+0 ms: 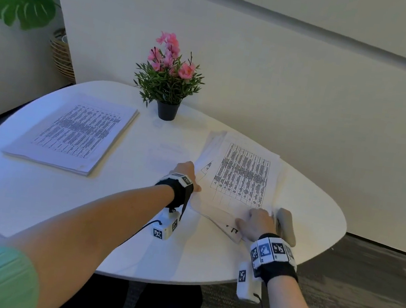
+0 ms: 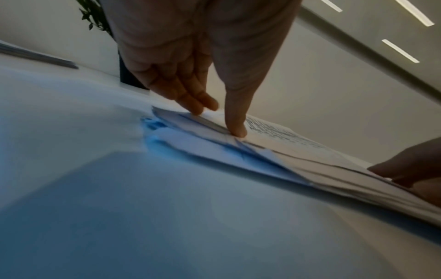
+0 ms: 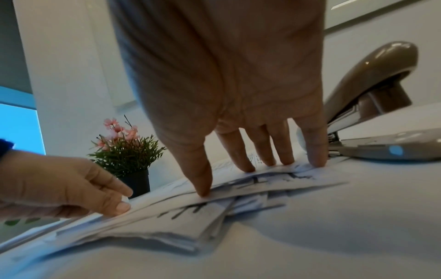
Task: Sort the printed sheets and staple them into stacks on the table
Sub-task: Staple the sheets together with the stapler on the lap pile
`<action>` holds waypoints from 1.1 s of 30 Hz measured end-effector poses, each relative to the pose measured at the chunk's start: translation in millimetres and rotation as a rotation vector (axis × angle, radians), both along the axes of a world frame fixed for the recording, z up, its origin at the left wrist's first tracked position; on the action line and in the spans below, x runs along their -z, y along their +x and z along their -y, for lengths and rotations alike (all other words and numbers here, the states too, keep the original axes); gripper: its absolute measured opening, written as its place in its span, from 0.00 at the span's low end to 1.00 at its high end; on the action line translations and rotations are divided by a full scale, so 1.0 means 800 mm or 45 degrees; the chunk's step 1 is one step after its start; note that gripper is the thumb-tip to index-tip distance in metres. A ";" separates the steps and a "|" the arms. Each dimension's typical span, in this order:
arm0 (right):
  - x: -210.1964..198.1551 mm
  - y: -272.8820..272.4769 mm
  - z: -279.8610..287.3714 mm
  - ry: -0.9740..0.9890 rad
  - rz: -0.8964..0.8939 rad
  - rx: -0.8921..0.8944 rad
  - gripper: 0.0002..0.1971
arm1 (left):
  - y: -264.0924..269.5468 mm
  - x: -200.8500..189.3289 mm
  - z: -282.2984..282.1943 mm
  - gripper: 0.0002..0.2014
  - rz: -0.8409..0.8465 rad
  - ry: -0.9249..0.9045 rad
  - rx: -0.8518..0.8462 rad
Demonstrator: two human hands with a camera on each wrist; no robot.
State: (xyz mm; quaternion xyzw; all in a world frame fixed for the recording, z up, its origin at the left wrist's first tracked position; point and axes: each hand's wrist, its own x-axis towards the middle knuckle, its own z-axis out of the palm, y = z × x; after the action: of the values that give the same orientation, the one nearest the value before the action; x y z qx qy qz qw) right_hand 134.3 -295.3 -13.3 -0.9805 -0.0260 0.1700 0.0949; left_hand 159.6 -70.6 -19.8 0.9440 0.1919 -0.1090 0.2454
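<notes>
A loose, fanned pile of printed sheets (image 1: 240, 174) lies at the right of the white table (image 1: 34, 195). My left hand (image 1: 192, 176) rests on the pile's left edge. In the left wrist view the left hand (image 2: 219, 120) has straight fingers, with the thumb tip (image 2: 236, 130) pressing the top sheet (image 2: 286, 136). My right hand (image 1: 253, 217) is spread on the pile's near corner. In the right wrist view the right hand (image 3: 238, 177) presses its straight fingertips (image 3: 203, 192) on the sheets (image 3: 190, 222). A grey-brown stapler (image 1: 287, 225) (image 3: 372, 90) lies just right of the right hand.
A neat stack of printed sheets (image 1: 72, 132) (image 2: 35, 54) sits on the table's left side. A potted pink flower plant (image 1: 170, 81) (image 3: 128, 156) stands at the back edge by the wall. The table's right rim runs close behind the stapler.
</notes>
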 end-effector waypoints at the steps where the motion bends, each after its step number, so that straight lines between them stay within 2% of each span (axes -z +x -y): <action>1: 0.001 0.000 0.000 -0.009 0.002 -0.010 0.22 | 0.000 -0.002 0.002 0.38 -0.014 0.044 -0.015; 3: 0.001 0.001 0.001 -0.034 0.007 -0.020 0.21 | 0.000 -0.004 0.003 0.40 -0.049 0.117 -0.073; 6: -0.001 0.004 0.002 -0.057 0.030 -0.025 0.17 | 0.003 -0.003 -0.003 0.35 -0.060 0.068 -0.050; 11: -0.004 0.004 0.003 0.023 -0.002 0.009 0.18 | -0.002 -0.007 0.000 0.35 0.022 0.079 -0.039; 15: -0.006 0.001 0.004 0.031 0.002 -0.004 0.20 | -0.007 -0.009 -0.001 0.23 0.175 0.015 0.056; 17: -0.010 -0.001 0.003 0.023 0.001 -0.013 0.19 | -0.007 -0.010 -0.003 0.16 0.205 -0.047 0.010; 19: -0.013 -0.003 0.004 0.001 -0.018 -0.038 0.22 | -0.008 -0.011 -0.004 0.09 0.255 -0.106 -0.068; 21: -0.016 -0.006 0.006 0.009 -0.025 -0.054 0.25 | -0.012 -0.017 -0.005 0.13 0.331 -0.130 -0.167; 24: -0.019 -0.010 0.007 0.190 -0.059 -0.041 0.25 | -0.032 -0.032 -0.015 0.15 0.459 -0.208 -0.240; 27: -0.021 -0.014 0.004 0.368 -0.066 -0.048 0.24 | -0.074 -0.052 -0.030 0.06 0.552 -0.233 -0.171; 29: -0.020 -0.016 -0.002 0.367 -0.073 -0.059 0.26 | -0.110 -0.055 -0.044 0.11 0.513 -0.225 -0.119; 30: -0.019 -0.017 -0.007 0.360 -0.092 -0.067 0.27 | -0.127 -0.051 -0.053 0.13 0.422 -0.239 -0.088; 33: -0.017 -0.025 -0.023 0.260 -0.145 -0.153 0.31 | -0.159 -0.030 -0.079 0.11 0.063 -0.385 -0.047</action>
State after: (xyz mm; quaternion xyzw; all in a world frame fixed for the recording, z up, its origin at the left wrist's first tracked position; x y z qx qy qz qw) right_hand 114.1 -277.0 0.1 -0.9512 -0.0963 0.2272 0.1850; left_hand 32.5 -7.5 4.4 0.8950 0.1845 -0.1090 0.3913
